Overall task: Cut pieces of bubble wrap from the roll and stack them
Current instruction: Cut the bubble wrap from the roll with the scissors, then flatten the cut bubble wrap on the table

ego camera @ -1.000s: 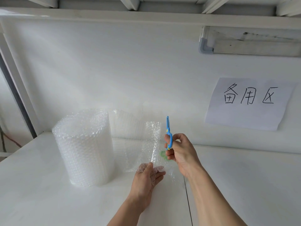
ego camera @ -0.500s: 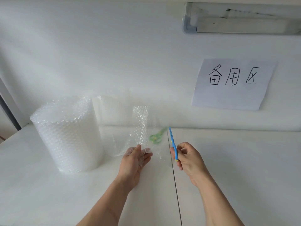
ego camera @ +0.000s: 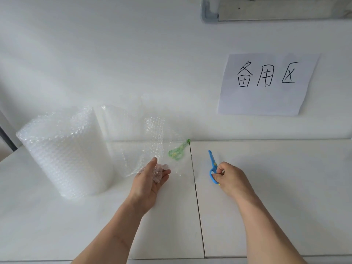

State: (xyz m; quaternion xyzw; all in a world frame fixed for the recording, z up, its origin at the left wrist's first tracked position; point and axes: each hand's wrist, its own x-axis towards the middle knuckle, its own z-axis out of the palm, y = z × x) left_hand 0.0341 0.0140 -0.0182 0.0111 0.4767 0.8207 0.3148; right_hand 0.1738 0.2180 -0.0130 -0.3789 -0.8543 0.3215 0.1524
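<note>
A big roll of bubble wrap [ego camera: 65, 155] stands upright on the left of the white table [ego camera: 276, 197]. A loose sheet of bubble wrap [ego camera: 153, 141] runs from the roll toward the middle. My left hand [ego camera: 150, 180] pinches the sheet's lower corner, palm up, holding it upright. Blue scissors [ego camera: 212, 165] lie low over the table to the right, blades pointing away, and my right hand [ego camera: 231, 178] grips their handle. Green scissors [ego camera: 179, 150] lie flat on the table behind the sheet, between my hands.
A seam [ego camera: 196, 197] splits the table into two panels between my hands. A paper sign [ego camera: 266, 84] with handwritten characters hangs on the white back wall. A grey fixture [ego camera: 266, 10] sits high on the wall.
My right hand has come down and moved right, bringing the blue scissors from upright beside the sheet to near the table. My left hand keeps hold of the sheet. The view has tilted downward.
</note>
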